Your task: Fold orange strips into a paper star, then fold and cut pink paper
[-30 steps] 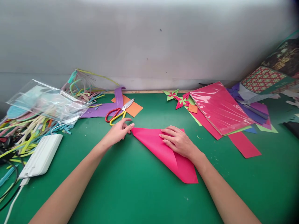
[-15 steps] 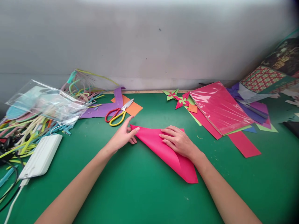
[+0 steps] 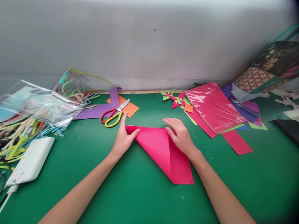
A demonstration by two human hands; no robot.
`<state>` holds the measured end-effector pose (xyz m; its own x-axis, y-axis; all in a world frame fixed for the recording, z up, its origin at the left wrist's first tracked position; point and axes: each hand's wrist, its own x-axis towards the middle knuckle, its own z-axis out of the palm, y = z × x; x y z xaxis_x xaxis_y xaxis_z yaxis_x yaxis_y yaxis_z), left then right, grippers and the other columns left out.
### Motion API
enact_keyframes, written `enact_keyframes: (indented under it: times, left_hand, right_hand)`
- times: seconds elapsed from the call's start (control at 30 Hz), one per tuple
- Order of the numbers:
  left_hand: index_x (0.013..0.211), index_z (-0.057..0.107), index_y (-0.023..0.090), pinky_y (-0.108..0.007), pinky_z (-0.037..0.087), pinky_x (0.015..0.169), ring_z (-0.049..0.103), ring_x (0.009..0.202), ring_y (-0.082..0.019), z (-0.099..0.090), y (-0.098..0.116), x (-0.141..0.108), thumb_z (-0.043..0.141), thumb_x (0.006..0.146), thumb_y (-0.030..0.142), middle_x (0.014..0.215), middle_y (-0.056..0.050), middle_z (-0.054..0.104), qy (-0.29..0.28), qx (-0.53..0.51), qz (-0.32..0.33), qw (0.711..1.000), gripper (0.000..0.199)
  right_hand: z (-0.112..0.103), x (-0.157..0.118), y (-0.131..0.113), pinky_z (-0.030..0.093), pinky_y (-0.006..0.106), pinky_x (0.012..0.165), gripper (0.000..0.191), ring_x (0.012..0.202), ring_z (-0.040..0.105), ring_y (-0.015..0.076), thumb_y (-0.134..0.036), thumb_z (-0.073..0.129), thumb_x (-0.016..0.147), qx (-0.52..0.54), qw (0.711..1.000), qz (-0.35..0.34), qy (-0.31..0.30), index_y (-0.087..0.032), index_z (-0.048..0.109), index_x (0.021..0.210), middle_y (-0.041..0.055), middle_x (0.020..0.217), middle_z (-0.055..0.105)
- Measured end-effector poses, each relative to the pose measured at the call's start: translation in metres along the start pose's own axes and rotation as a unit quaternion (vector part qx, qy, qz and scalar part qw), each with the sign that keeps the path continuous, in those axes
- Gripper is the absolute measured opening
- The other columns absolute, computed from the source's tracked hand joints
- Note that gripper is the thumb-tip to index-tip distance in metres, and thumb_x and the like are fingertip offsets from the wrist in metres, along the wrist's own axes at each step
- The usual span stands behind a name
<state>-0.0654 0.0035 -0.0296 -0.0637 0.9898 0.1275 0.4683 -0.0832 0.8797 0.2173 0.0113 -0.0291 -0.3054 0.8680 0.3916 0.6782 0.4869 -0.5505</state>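
A sheet of bright pink paper [image 3: 154,146] lies on the green table, its left part folded over in a loose, curved flap. At the paper's left corner, my left hand [image 3: 123,137] has its thumb pressed on top, with the index finger pointing up and the other fingers mostly hidden behind. My right hand [image 3: 181,135] is over the upper right of the sheet, beside the flap's tip. Its fingers are apart and slightly curved, reaching past the top edge, and it grips nothing that I can see.
Scissors [image 3: 114,115] lie beyond my left hand on purple paper [image 3: 93,112] and orange paper [image 3: 132,109]. Folded paper stars [image 3: 178,101] and a pack of red paper [image 3: 215,105] lie at the back right. Pipe cleaners [image 3: 25,133] and a white power bank [image 3: 32,160] fill the left side.
My right hand has lifted off the flap and its fingers have spread. The flap's right edge now stands out more to the left. My left index finger has straightened upward.
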Motion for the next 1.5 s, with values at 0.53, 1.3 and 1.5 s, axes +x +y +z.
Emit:
enact_keyframes:
  times: [0.53, 1.3, 1.5]
  left_hand:
    - [0.164, 0.011, 0.029, -0.040, 0.063, 0.082, 0.071, 0.088, -0.021, -0.006, 0.024, -0.017, 0.063, 0.096, 0.043, 0.110, -0.009, 0.067, -0.011, -0.046, 0.030, 0.998, 0.087]
    - [0.161, 0.022, 0.033, -0.032, 0.062, 0.068, 0.066, 0.076, -0.016, -0.004, 0.035, -0.022, 0.068, 0.092, 0.046, 0.119, -0.008, 0.064, 0.022, -0.072, -0.004, 0.997, 0.084]
    - [0.160, 0.028, 0.033, -0.032, 0.061, 0.067, 0.064, 0.072, -0.016, -0.004, 0.034, -0.022, 0.076, 0.086, 0.040, 0.095, -0.002, 0.064, 0.030, -0.134, -0.026, 0.990, 0.088]
  right_hand:
    - [-0.041, 0.005, -0.025, 0.049, 0.031, 0.070, 0.018, 0.078, 0.069, 0.0213, -0.037, 0.066, 0.093, 0.164, 0.965, 0.158, -0.134, -0.023, 0.073, 0.085, 0.0008, 0.085, 0.077]
    - [-0.037, 0.004, -0.029, 0.049, 0.032, 0.072, 0.020, 0.080, 0.070, 0.0226, -0.036, 0.066, 0.092, 0.203, 0.956, 0.193, -0.090, -0.023, 0.075, 0.080, 0.0020, 0.083, 0.077]
    - [-0.038, 0.003, -0.030, 0.049, 0.032, 0.073, 0.018, 0.081, 0.070, 0.0224, -0.037, 0.067, 0.091, 0.204, 0.953, 0.202, -0.092, -0.023, 0.076, 0.082, 0.0019, 0.085, 0.078]
